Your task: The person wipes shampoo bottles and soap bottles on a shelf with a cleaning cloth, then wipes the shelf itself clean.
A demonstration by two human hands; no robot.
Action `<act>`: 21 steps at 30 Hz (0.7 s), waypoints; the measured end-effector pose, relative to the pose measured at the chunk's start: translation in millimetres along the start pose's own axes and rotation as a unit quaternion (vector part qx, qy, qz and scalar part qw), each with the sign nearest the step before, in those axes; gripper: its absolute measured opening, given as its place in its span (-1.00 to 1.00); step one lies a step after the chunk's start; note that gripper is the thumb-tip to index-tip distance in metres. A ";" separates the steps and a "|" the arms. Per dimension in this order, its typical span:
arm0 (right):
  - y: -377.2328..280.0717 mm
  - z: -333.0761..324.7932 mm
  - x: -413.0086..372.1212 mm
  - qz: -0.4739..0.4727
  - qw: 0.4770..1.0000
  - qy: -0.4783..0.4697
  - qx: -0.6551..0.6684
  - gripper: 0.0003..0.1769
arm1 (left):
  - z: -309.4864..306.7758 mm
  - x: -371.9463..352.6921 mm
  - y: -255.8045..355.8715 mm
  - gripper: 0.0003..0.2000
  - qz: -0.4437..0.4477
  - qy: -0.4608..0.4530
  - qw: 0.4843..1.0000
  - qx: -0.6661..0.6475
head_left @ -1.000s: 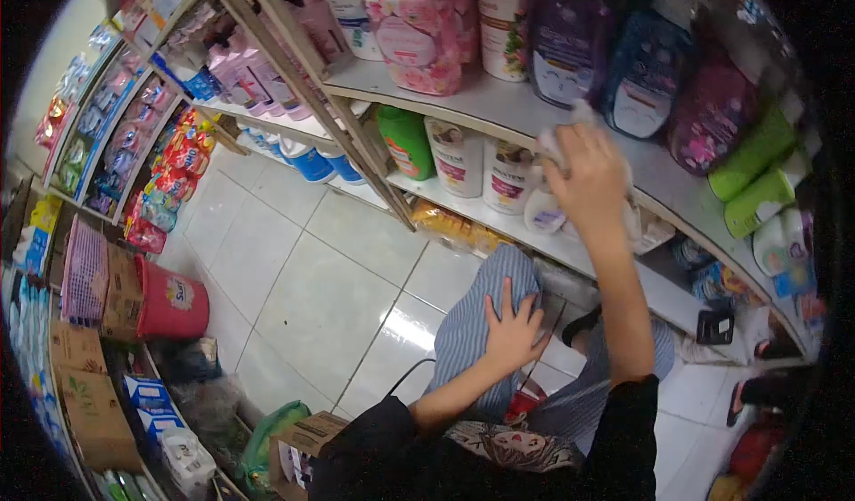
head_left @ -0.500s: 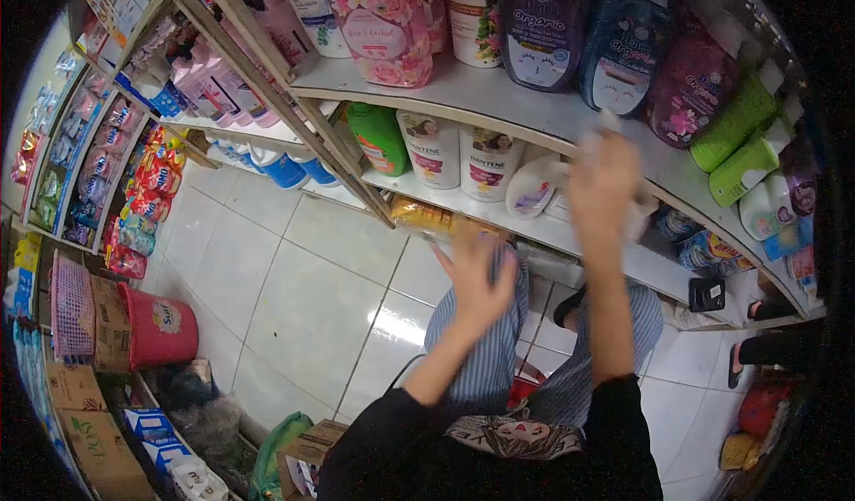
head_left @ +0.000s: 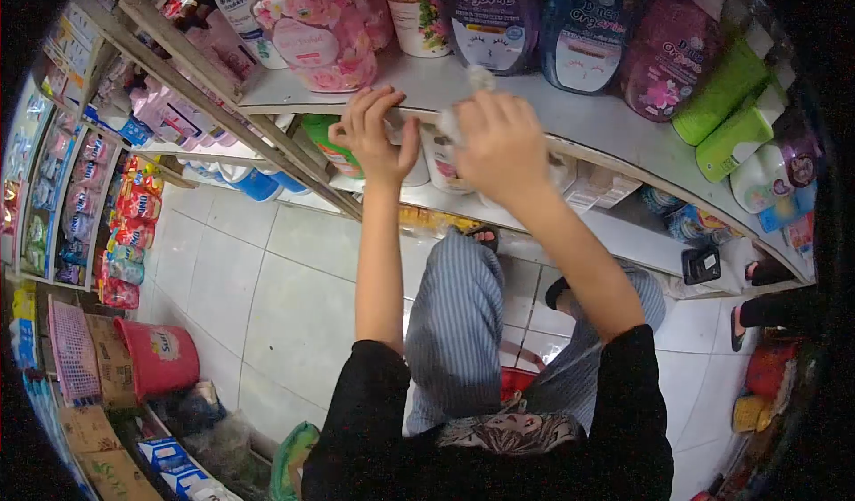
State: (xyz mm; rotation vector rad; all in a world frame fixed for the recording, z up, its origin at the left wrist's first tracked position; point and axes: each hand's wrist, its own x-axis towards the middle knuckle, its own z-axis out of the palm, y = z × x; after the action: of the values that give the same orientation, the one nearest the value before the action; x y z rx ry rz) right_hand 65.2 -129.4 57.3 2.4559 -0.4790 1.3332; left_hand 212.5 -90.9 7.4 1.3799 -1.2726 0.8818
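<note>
My right hand is closed around a crumpled white cloth or tissue, just in front of the upper shelf's edge. Part of that white wad is hidden by the fingers. Beside it, my left hand has its fingers apart, the tips at the same shelf edge below a pink floral bottle. It holds nothing. Above my right hand stand a purple Organic bottle and a blue one. Behind the hands, on the lower shelf, a green bottle and white bottles are partly covered.
More bottles, including a dark pink one and green ones, line the shelf's right side. A red bucket, a pink basket and cardboard boxes stand at left. Another person's dark-clothed leg shows at right.
My right hand has moved left along the shelf with the white wad. My left hand has risen from above my knee to the shelf edge. The view has shifted slightly.
</note>
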 end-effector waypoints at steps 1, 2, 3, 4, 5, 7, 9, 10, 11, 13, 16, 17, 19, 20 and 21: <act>7.0 -13.9 -7.1 0.019 1.000 -0.021 -0.010 -0.80 | -0.6 0.0 -0.7 -0.76 -0.006 -0.002 1.000 -0.025; 15.2 -27.7 -14.2 0.038 0.998 -0.040 -0.021 -0.79 | 0.0 0.4 1.0 -0.76 -0.009 -0.002 1.000 -0.028; 24.3 -39.8 -21.7 0.039 0.998 -0.033 -0.034 -0.76 | 1.0 2.0 2.7 -0.79 -0.012 0.005 0.999 -0.042; 33.2 -52.3 -30.6 0.041 0.998 -0.026 -0.046 -0.74 | 1.7 2.4 3.9 -0.80 -0.015 0.011 0.998 -0.055; 41.8 -66.0 -40.2 0.060 0.996 -0.041 -0.059 -0.71 | 8.2 -0.4 3.2 -0.82 -0.036 0.042 0.993 -0.101; 61.7 -87.9 -61.6 0.079 0.993 -0.032 -0.079 -0.68 | 8.9 0.7 10.8 -0.84 -0.042 0.052 0.994 -0.084; 79.9 -108.4 -81.9 0.102 0.990 -0.003 -0.100 -0.71 | 11.9 3.8 17.6 -0.84 -0.047 0.068 0.994 -0.065; 83.4 -116.4 -88.5 0.125 0.985 0.003 -0.114 -0.74 | 13.9 5.0 19.9 -0.87 -0.065 0.086 0.991 -0.083; 82.7 -117.1 -90.8 0.123 0.986 0.005 -0.111 -0.74 | 16.0 6.2 21.8 -0.90 -0.082 0.105 0.986 -0.100; 81.4 -114.1 -92.4 0.194 0.975 0.048 -0.101 -0.79 | 26.9 8.7 26.1 -0.92 -0.103 0.140 0.981 -0.089; 63.5 -91.1 -83.0 0.218 0.960 0.056 -0.166 -0.88 | 37.1 9.4 28.2 -0.93 -0.122 0.200 0.970 -0.062; 49.9 -80.1 -72.8 0.200 0.957 0.062 -0.198 -0.83 | 37.0 9.8 26.5 -0.92 -0.105 0.198 0.972 -0.068; 26.7 -62.6 -50.5 0.204 0.973 0.031 -0.103 -0.80 | 35.6 8.3 23.7 -0.91 -0.088 0.190 0.975 -0.072; 16.9 -51.3 -40.6 0.200 0.977 0.018 -0.069 -0.80 | 36.0 8.5 22.2 -0.91 -0.083 0.188 0.976 -0.069; 8.1 -38.4 -31.6 0.195 0.980 0.006 -0.037 -0.79 | 36.6 8.4 21.1 -0.90 -0.079 0.186 0.977 -0.066</act>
State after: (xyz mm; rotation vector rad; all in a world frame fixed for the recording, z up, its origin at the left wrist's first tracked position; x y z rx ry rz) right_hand 16.9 -116.1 51.5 2.3714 -1.0296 1.4381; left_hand 189.0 -126.7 11.7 1.1299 -0.9041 0.8801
